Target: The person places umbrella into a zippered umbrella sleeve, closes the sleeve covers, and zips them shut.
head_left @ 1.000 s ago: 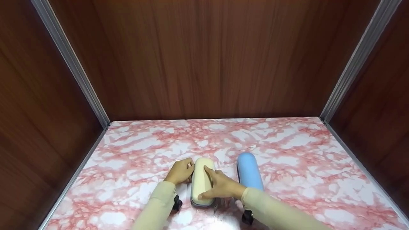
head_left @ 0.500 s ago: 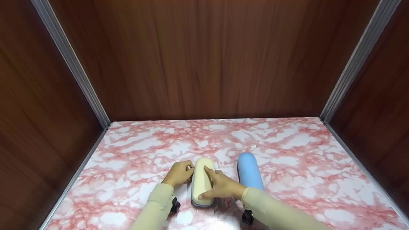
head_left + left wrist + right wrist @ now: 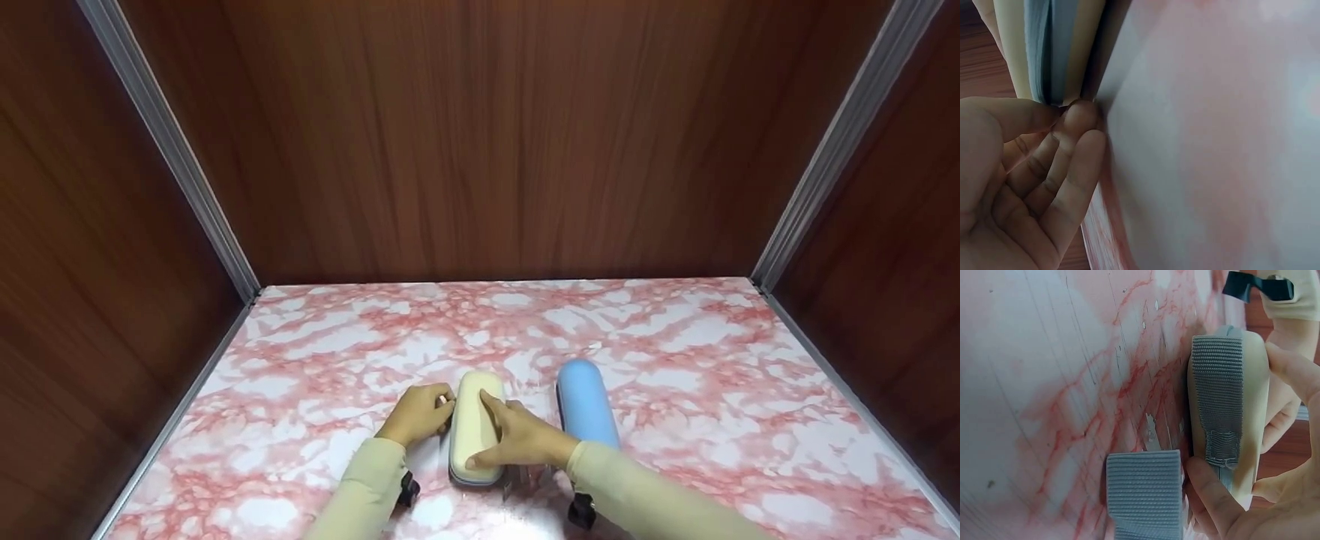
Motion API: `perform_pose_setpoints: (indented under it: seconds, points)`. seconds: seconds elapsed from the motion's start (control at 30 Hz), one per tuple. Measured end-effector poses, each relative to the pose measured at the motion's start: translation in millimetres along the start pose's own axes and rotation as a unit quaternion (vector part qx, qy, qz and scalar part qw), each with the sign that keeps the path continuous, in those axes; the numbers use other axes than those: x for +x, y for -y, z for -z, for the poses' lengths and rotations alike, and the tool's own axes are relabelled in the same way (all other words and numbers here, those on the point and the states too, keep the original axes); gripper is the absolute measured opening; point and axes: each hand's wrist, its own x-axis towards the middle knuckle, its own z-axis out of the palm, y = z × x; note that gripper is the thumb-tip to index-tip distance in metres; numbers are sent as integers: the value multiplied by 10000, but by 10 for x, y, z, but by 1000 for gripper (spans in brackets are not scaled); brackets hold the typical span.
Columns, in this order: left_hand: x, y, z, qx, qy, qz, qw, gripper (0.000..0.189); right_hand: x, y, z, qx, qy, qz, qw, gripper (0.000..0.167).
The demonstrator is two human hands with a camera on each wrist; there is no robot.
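Observation:
A cream zippered case (image 3: 471, 420) lies lengthwise on the table. My right hand (image 3: 525, 435) holds it from the right, thumb at the near end and a finger across the lid. At its left side, my left hand (image 3: 416, 412) has thumb and index finger pinched together on the grey zipper (image 3: 1060, 50); the zipper pull is hidden between the fingertips. A grey ribbed strap (image 3: 1219, 382) runs along the case's side in the right wrist view, with the right hand's fingertips (image 3: 1202, 472) close below its stitched end.
A blue case (image 3: 585, 401) lies right of the cream one, partly behind the right forearm. Another grey ribbed strap piece (image 3: 1145, 495) shows in the right wrist view. Brown wood-grain panels (image 3: 480, 150) enclose the red-and-white marbled table (image 3: 712, 390) at back and sides.
My left hand has slid a little toward me along the cream case's left side. The right hand and both cases have stayed in place.

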Motion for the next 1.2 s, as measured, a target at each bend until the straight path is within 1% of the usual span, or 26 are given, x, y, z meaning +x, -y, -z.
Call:
perform_pose_setpoints:
  seconds: [0.17,0.47,0.7,0.93,1.03,1.2]
  points:
    - [-26,-13,5,161,-62,-124,9998,14,1,4,-10,-29,0,42,10000,118]
    - [-70,-48,46,502,-158,-327,9981,14,10,19,4,84,103,-23,9999,118]
    - [-77,-62,64,735,-199,-437,9961,14,24,23,0,217,-35,13,9998,118]
    - [-77,-63,72,798,-85,-509,9955,14,42,20,1,210,-137,2,9997,120]
    - [-86,-60,65,799,-122,-520,9954,14,50,20,1,199,-134,-15,9997,120]
    - [-95,-51,37,798,-303,-543,9949,12,66,3,0,229,-178,2,9996,120]
